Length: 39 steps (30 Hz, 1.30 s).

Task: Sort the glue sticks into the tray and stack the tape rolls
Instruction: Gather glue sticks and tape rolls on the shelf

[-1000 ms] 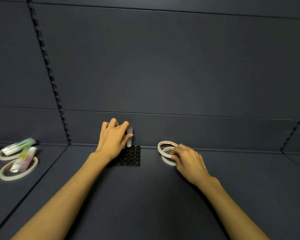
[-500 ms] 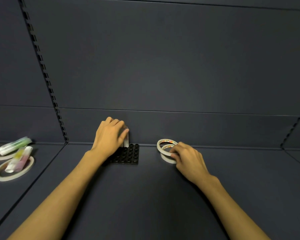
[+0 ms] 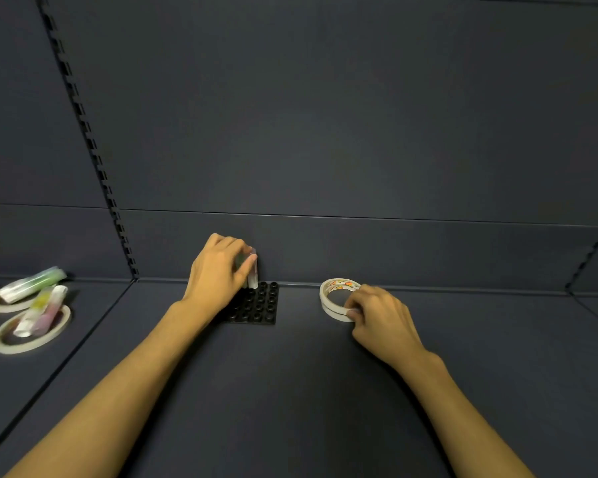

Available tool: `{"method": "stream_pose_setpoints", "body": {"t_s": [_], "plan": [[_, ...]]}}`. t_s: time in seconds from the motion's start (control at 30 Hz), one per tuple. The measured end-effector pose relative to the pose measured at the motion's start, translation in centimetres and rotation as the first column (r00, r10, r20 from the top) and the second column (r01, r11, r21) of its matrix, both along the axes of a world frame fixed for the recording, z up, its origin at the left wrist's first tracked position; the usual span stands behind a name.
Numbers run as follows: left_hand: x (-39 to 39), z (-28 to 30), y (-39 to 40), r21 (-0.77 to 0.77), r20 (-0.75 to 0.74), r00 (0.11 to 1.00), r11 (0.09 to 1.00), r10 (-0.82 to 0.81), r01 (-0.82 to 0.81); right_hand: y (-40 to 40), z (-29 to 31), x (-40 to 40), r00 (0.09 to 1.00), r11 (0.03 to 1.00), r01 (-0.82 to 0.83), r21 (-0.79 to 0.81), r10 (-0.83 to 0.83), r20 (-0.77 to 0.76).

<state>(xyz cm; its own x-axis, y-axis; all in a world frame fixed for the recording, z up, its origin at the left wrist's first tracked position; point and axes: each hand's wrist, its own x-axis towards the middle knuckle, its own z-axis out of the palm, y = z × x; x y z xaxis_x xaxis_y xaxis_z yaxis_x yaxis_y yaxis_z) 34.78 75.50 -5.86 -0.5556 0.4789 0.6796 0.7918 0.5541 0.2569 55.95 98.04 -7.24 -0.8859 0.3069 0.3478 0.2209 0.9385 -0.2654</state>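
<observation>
1. Gripping an upright glue stick [image 3: 253, 272], the left hand [image 3: 218, 276] has its fingers and thumb curled round the tube's upper part. The stick's lower end meets the far left corner of the black tray [image 3: 256, 305]; whether it sits fully in a socket cannot be told.
2. Tray: black, square, with rows of round sockets, lying flat on the dark shelf surface [image 3: 290, 391] close to the back wall [image 3: 325, 132]. The visible sockets hold nothing; the left hand hides the tray's left part.
3. The right hand [image 3: 380, 319] rests on the near edge of the tape rolls [image 3: 337, 298], its fingertips pinching the rim. Two white rolls lie one on the other, roughly aligned, with red and yellow print inside the upper one.
4. The stack lies to the right of the tray, well apart from it, near the back wall.
5. On the neighbouring shelf section to the left, a green glue stick [image 3: 33, 282] lies across a loose tape roll [image 3: 4, 305].
6. Nearer the camera, a yellow glue stick [image 3: 38, 307] and a pink glue stick [image 3: 50, 310] lie side by side across a second loose tape roll [image 3: 32, 341]. This area is blurred.
7. A slotted upright strip [image 3: 90, 146] divides the two sections of the back wall.
</observation>
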Motion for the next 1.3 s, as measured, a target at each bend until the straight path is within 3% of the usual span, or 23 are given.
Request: {"method": "stream_pose_setpoints", "body": {"t_s": [0.3,0.47,0.6,0.87,1.3], "plan": [[0.5,1.7,-0.1,-0.063,0.085,0.996,0.998,-0.022,0.027,-0.5,0.2,0.6,1.0,0.998,-0.007,0.061,0.007,-0.009],[2.6,3.3,-2.2,-0.056,0.085,0.996,0.998,0.007,-0.002,-2.5,0.9,0.4,0.987,0.991,-0.133,-0.014,0.131,-0.088],[5.4,3.9,-5.3,-0.211,0.125,0.988,0.975,0.094,-0.066,-5.0,1.3,-0.4,0.958,0.959,-0.274,-0.074,0.266,-0.102],[10.0,2.8,-16.1,-0.39,0.214,0.934,0.901,0.288,-0.188,-13.7,2.3,-2.8,0.877,0.876,-0.48,-0.058,0.478,-0.044],[11.8,1.4,-39.6,-0.363,0.238,0.86,0.863,0.45,-0.351,-37.2,3.2,-7.5,0.787,0.786,-0.617,-0.043,0.616,-0.027]]}}
